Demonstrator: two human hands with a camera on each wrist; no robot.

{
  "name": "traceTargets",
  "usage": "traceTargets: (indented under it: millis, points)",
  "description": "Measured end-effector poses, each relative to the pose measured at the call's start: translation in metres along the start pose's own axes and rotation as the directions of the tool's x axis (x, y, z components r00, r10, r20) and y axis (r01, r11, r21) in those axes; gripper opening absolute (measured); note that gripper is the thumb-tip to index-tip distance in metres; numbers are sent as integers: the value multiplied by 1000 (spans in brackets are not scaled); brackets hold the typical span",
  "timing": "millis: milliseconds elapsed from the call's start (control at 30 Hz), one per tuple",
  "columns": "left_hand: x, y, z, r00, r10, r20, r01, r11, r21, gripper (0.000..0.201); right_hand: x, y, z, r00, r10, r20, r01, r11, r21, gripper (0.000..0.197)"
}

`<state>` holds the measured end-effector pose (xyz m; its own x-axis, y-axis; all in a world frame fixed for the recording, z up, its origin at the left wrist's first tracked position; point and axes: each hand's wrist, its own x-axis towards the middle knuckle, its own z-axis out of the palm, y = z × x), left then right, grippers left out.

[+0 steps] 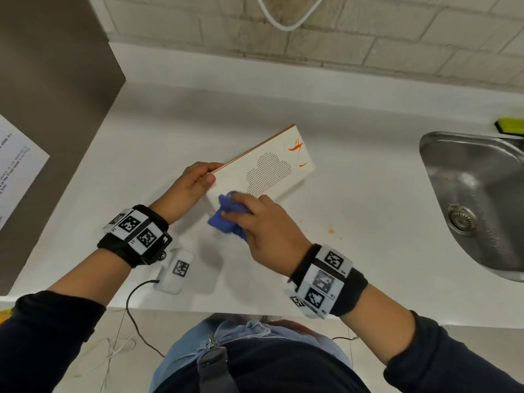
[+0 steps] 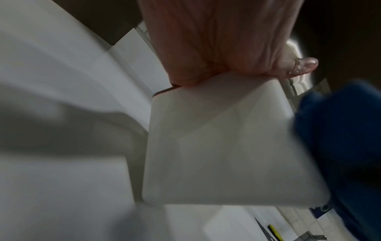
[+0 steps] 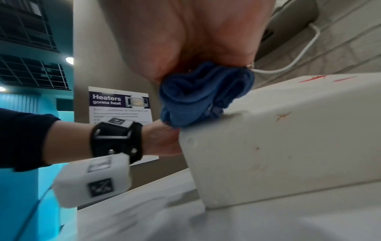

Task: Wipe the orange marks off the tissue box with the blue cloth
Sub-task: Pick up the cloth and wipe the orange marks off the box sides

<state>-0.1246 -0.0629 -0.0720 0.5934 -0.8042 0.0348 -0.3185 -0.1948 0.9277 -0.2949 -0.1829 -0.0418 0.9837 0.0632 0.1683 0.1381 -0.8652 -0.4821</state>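
- The blue cloth is held bunched in the right hand, whose fingers are curled around it; the wad is pressed against the near end of the tissue box, at its lower near corner.
- The tissue box is gripped at its near left edge by the left hand, with the thumb laid on the upper face and the other fingers wrapped behind. It is held tilted up from the white bench; whether its far end rests on the bench cannot be told.
- The step in hand is judged to be the wiping stroke, begun at the near end and not yet carried to the marks.
- In the right wrist view, faint orange specks are seen on the side face near the cloth; these should be rubbed first with short, firm strokes.
- The bold orange marks lie at the far right corner of the upper face, beyond the dotted patch. The cloth should be drawn up the face to them, and a clean fold turned outward so that colour is not smeared back.
- The left-hand grip should be kept firm, so that the box is not pushed away by the wiping pressure.
- An orange spot lies on the bench to the right, and the sink well beyond it.
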Motion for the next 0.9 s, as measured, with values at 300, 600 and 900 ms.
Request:
traceTargets:
  millis: [300, 600, 900]
  points:
    - [-3, 8, 4, 1000, 11, 8, -11, 1000, 19, 91, 23, 18, -44, 943, 194, -270, -100, 940, 327, 35]
    - [-7, -1, -10, 1000, 2, 3, -3, 998, 60, 88, -22, 11, -6, 993, -31, 115, 3, 971, 239, 42]
    - [-9, -4, -8, 999, 30, 33, -33, 996, 79, 89, 27, 32, -26, 898, 339, -281, -200, 882, 426, 32]
